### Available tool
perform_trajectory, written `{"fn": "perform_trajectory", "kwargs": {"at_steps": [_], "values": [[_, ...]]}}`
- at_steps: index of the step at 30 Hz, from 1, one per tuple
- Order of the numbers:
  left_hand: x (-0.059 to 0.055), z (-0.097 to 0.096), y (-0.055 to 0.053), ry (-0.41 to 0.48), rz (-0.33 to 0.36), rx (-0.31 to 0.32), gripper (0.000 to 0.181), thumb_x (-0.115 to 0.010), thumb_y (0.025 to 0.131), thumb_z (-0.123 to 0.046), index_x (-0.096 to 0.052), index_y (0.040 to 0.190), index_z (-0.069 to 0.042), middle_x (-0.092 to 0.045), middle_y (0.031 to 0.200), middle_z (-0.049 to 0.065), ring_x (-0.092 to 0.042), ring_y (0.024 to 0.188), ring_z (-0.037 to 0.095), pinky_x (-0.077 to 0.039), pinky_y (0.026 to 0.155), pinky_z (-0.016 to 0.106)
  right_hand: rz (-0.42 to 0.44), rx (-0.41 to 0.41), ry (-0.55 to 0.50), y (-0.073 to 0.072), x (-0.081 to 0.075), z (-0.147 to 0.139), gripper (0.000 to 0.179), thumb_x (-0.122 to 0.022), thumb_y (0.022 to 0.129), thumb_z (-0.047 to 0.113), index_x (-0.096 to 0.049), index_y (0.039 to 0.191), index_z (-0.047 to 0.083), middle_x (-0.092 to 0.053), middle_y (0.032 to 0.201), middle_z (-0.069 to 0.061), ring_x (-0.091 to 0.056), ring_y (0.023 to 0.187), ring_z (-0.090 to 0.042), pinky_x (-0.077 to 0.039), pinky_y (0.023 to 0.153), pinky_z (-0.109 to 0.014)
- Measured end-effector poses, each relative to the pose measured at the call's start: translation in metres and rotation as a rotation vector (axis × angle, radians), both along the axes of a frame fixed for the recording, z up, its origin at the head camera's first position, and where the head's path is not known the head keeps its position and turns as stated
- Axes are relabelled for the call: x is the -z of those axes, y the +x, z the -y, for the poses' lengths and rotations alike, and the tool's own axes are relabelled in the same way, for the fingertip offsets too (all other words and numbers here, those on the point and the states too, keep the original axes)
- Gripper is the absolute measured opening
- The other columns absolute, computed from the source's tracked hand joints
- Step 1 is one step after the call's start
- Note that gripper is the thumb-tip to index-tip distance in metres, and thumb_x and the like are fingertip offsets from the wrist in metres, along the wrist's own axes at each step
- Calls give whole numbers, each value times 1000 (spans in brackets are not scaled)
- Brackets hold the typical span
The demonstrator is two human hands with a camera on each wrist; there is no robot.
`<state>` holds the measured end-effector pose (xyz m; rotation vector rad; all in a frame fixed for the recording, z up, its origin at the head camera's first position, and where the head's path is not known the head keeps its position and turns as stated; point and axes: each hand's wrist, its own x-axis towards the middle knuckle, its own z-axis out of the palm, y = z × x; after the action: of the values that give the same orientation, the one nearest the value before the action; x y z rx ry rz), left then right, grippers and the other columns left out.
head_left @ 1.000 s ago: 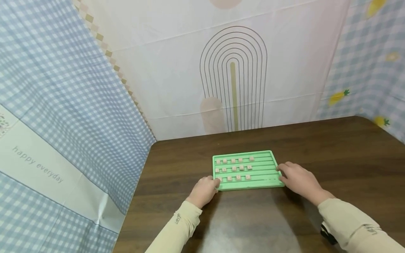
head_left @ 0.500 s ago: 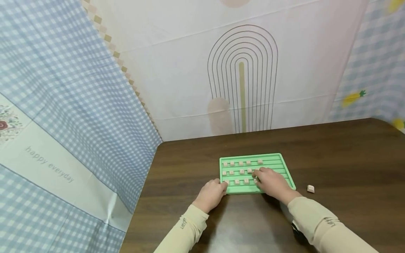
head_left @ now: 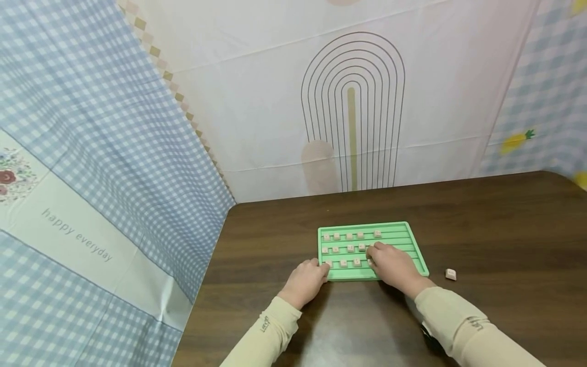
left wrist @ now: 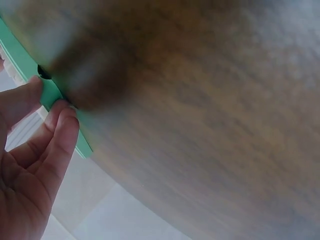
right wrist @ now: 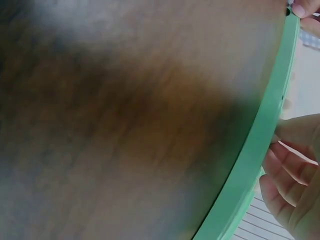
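Note:
A light green tray [head_left: 399,240] with raised strips lies on the table, bearing three rows of small cream keycaps [head_left: 350,248] with dark marks. My left hand [head_left: 306,279] grips the tray's front left corner; in the left wrist view its thumb and fingers [left wrist: 65,132] lie on either side of the edge. Over the right part of the tray, my right hand [head_left: 395,266] reaches in with curled fingers and pinches a keycap at the right end of the middle row, mostly hidden. In the right wrist view its thumb and index fingertips meet just past the tray's front wall [right wrist: 250,145].
One loose keycap [head_left: 451,274] sits on the dark wooden table [head_left: 500,229] to the right of the tray. A printed white cloth [head_left: 257,127] hangs behind the table, and a blue checked curtain [head_left: 114,112] hangs at the left.
My right hand has moved left from the tray's right edge to the right end of its keycap rows, uncovering the loose keycap on the table. The left hand stays at its corner.

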<state>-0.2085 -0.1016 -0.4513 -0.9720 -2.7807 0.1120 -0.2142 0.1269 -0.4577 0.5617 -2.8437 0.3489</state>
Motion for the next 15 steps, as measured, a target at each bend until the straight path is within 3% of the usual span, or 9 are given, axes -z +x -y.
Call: {"fn": "perform_trajectory", "kwargs": {"at_steps": [5, 9, 15], "values": [[3, -4, 1, -20, -21, -2, 11, -65, 85, -26, -59, 88, -17, -56, 74, -1, -54, 65, 14, -46, 57, 23, 8, -9, -46, 6, -17, -16, 7, -67, 81, 12, -64, 88, 12, -64, 86, -2, -61, 75, -17, -46, 55, -30], [7, -2, -1, -23, -24, -5, 16, -64, 86, -27, -60, 97, -17, -58, 77, 0, -56, 67, 15, -47, 58, 24, 4, -7, -36, 16, -36, -45, 10, -67, 81, 13, -64, 91, 12, -63, 88, -1, -59, 73, -15, -46, 54, -30], [8, 3, 0, 11, -39, 15, 14, -64, 85, -26, -57, 93, -17, -56, 74, 0, -55, 66, 16, -46, 57, 25, 43, 100, -13, 36, -51, -106, 8, -63, 85, 17, -63, 93, 14, -59, 85, 0, -51, 64, -8, -40, 51, -29]]}}
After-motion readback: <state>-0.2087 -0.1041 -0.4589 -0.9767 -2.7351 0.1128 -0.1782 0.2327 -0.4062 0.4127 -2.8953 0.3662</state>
